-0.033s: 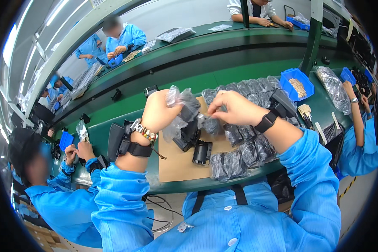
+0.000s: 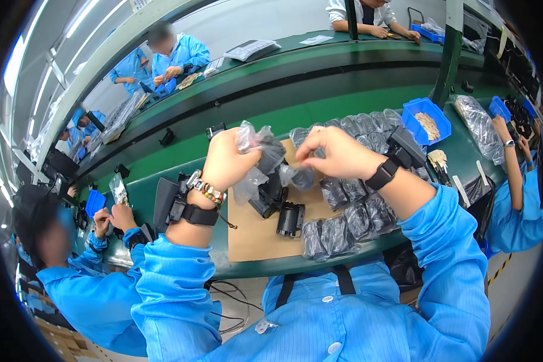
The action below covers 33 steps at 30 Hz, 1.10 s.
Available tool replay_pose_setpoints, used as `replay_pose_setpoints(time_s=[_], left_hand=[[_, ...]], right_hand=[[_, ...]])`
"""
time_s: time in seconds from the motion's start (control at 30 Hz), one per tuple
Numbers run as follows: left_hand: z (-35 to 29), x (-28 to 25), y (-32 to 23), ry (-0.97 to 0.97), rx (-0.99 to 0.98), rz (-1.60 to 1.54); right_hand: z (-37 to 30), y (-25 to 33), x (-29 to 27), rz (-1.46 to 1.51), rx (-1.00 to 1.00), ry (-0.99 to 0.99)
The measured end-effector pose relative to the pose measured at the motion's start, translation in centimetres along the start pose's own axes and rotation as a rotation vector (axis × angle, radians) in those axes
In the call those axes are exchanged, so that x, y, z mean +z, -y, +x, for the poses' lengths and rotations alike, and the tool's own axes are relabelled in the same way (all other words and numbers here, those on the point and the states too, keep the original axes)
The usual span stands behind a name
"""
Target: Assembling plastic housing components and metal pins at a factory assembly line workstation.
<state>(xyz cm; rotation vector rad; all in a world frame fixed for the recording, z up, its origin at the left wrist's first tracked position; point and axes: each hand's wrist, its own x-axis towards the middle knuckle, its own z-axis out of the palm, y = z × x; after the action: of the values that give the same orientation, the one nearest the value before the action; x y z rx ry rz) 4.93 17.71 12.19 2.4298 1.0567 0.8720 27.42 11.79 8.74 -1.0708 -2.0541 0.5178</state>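
My left hand [image 2: 228,158] is closed around a bunched clear plastic bag [image 2: 254,140], and a dark part shows through the plastic beside the fingers. To its right, the thumb and fingertips of my right hand [image 2: 339,152] are pinched together. Just below those fingertips is a second piece of clear plastic [image 2: 298,177] with something grey in it; what the pinch holds is too small to tell. Under my hands lies a brown cardboard sheet [image 2: 253,244]. On it rests a black open-framed plastic part [image 2: 291,218], next to another black part [image 2: 265,202] partly covered by plastic.
Rows of bagged dark parts [image 2: 359,220] line the green table to the right. Beyond them stands a blue bin [image 2: 409,114] with beige pieces, gloves [image 2: 438,160] nearby. A co-worker [image 2: 90,295] works close on my left, another [image 2: 519,211] on my right.
My right fingertips have risen slightly from the plastic below them. My left hand stays put on its bag, whose top has shifted a little.
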Motion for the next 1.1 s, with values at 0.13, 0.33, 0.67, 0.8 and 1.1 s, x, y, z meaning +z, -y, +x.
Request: replay_pose_setpoints(time_s=[0.13,0.33,0.67,0.8,1.1], left_hand=[[0.2,0.2,1.6,-0.046,-0.101,-0.249],[-0.1,1.0,1.0,-0.147,0.042,-0.124],[-0.3,1.2,0.0,-0.057,0.061,-0.101],[-0.1,1.0,0.0,0.144,-0.061,-0.248],[0.0,0.8,-1.4,0.279,-0.108,-0.120]], right_hand=[[1.3,1.0,-0.6,0.020,-0.109,-0.078],[2.5,2.1,-1.5,0.088,-0.012,-0.136],[3.9,1.8,-0.5,0.071,-0.007,-0.241],[4.4,2.3,0.2,-0.033,-0.106,-0.200],[4.4,2.6,0.4,0.465,0.001,-0.150]])
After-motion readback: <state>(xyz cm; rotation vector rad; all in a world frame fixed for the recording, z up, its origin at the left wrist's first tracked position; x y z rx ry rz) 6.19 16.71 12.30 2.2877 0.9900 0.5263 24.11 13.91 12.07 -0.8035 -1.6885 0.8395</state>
